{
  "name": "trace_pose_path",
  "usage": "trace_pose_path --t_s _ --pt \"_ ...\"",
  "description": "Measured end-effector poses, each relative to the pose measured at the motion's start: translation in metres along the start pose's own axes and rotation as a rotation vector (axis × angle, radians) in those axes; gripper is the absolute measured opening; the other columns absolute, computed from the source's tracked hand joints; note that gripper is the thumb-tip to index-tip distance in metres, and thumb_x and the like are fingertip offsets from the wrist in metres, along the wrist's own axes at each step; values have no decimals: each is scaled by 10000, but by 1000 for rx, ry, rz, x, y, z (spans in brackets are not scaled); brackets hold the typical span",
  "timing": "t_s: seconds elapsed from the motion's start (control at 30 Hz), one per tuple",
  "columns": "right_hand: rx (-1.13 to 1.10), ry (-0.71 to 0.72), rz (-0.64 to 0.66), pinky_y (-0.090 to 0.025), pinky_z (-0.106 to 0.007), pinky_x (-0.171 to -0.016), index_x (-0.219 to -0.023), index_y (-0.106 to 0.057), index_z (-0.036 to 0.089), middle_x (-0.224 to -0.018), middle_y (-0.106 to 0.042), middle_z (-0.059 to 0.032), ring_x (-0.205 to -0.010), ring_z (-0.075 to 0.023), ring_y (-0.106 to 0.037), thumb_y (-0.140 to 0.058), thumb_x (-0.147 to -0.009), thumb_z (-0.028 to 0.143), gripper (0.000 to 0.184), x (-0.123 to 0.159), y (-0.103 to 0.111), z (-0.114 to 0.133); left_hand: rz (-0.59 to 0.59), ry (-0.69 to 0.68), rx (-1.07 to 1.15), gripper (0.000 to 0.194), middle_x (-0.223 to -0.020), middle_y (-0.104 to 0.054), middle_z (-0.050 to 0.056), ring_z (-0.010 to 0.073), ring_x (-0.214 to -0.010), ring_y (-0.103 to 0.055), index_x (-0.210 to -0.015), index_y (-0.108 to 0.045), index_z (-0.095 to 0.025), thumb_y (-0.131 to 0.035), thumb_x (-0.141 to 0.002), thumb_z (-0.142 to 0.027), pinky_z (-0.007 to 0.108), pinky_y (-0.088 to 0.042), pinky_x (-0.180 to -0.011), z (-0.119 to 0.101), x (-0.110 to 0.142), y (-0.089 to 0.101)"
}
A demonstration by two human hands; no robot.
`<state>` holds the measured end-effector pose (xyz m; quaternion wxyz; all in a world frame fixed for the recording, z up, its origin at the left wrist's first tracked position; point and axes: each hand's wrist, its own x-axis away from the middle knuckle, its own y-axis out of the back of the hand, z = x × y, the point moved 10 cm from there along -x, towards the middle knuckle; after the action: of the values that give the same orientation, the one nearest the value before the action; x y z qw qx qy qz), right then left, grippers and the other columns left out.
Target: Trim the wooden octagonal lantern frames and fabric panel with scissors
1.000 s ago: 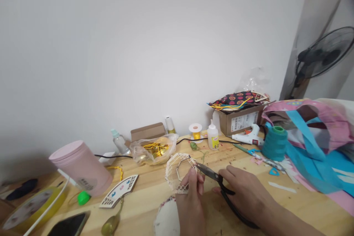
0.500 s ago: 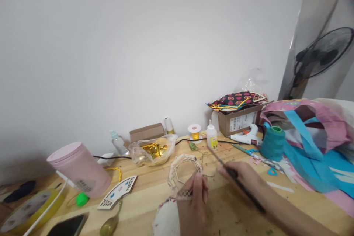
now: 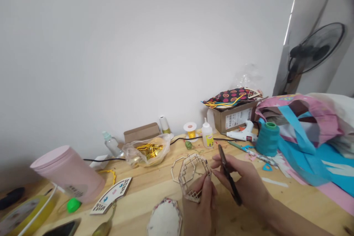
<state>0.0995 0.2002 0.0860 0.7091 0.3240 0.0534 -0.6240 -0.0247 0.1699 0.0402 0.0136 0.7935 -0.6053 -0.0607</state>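
My left hand (image 3: 200, 201) grips a pale wooden lattice frame (image 3: 182, 180) by its lower right side, tilted above the table. The frame is many-sided with an open middle. In my right hand (image 3: 243, 177) is a slim dark tool (image 3: 230, 180), pen-like in shape, whose kind I cannot make out. The right fingertips are close by the frame's right edge; whether they touch it is unclear. Behind the frame, a thin wooden ring (image 3: 174, 165) lies on the table. Below it is a white many-sided panel (image 3: 164, 219) with a reddish-speckled rim.
A glue bottle (image 3: 207, 136), a spool of yellow thread (image 3: 190, 129) and a plastic bag (image 3: 146, 151) stand behind. Right are a glue gun (image 3: 243, 132), a teal thread cone (image 3: 267, 140) and a box (image 3: 235, 118). Left are a pink tumbler (image 3: 69, 173) and a fan-shaped card (image 3: 112, 195).
The left hand has raised and turned the lattice frame, showing the thin ring behind it as separate. My right hand has come closer, and the dark tool is now more upright. The view has shifted slightly.
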Motion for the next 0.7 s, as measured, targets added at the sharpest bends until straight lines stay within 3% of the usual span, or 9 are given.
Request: trace_pose_path --t_s 0.13,0.27,0.33,0.47,0.6,0.7 --pt "122 42 41 -449 -208 -561 -809 -576 225 -713 -643 1 -588 -122 -572 -470 -772 217 113 0 1 10 -9 -47 -32 326 -443 -414 -42 106 -446 -381 -482 -524 -176 -516 -728 -390 219 -284 -451 -5 1 0" --pt "133 51 59 -438 -196 -590 -816 -573 232 -712 -639 16 -628 -120 -575 -481 -754 191 118 0 -2 15 -9 -100 -78 253 -507 -492 -18 142 -525 -461 -685 -664 -184 -494 -745 -361 237 -343 -521 -10 1 2" --pt "125 41 59 -430 -188 -576 -818 -569 229 -688 -628 22 -604 -113 -566 -478 -755 192 117 0 -4 15 8 -118 -93 262 -520 -507 -9 153 -551 -475 -696 -670 -182 -486 -749 -361 244 -354 -547 -11 1 1" --pt "155 7 65 -416 -192 -526 -800 -561 219 -640 -615 24 -544 -114 -551 -477 -747 209 101 -2 -3 8 66 -130 -131 296 -503 -469 -19 141 -541 -443 -551 -572 -176 -479 -756 -369 236 -327 -522 -12 2 -3" --pt "233 -6 -4 -398 -219 -526 -811 -577 220 -647 -617 15 -557 -132 -548 -481 -728 207 128 -8 14 -7 101 -33 -104 346 -453 -400 -44 105 -468 -380 -512 -469 -178 -426 -789 -381 224 -288 -481 -4 -2 -2" --pt "74 -96 -68 -380 -223 -478 -877 -555 188 -604 -565 13 -515 -127 -505 -522 -721 290 189 -11 23 -22 127 60 27 365 -420 -365 -58 79 -422 -344 -481 -438 -171 -432 -786 -372 216 -261 -453 6 -4 -2"
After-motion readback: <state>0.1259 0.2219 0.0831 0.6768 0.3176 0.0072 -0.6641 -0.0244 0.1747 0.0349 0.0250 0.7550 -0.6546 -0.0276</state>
